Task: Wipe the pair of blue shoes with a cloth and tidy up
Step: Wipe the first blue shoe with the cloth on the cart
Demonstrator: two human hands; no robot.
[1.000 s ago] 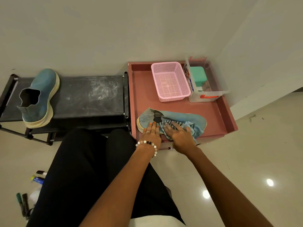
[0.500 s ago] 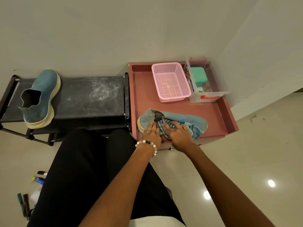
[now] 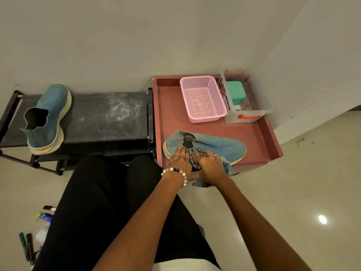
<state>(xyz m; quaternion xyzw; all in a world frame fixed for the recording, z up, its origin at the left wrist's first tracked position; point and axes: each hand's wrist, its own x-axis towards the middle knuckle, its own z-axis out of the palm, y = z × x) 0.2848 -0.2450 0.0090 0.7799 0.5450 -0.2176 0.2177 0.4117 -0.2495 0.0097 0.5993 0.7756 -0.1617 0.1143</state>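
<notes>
Our right hand (image 3: 210,166) has drawn back toward us since a moment ago, fingers now curled and gripping the striped cloth (image 3: 196,153), which is bunched near the shoe's opening rather than spread along its side; part of it hangs below the tray's front edge. Our left hand (image 3: 180,158) has stayed put, fingers straight, pressing flat on the heel end of the blue shoe (image 3: 214,145), just beside the right. That shoe lies on its side at the front of the red tray (image 3: 261,137). Behind it stand a pink basket (image 3: 203,98) and a clear box (image 3: 248,106). The other blue shoe (image 3: 47,118) sits well apart on the black rack (image 3: 109,114).
</notes>
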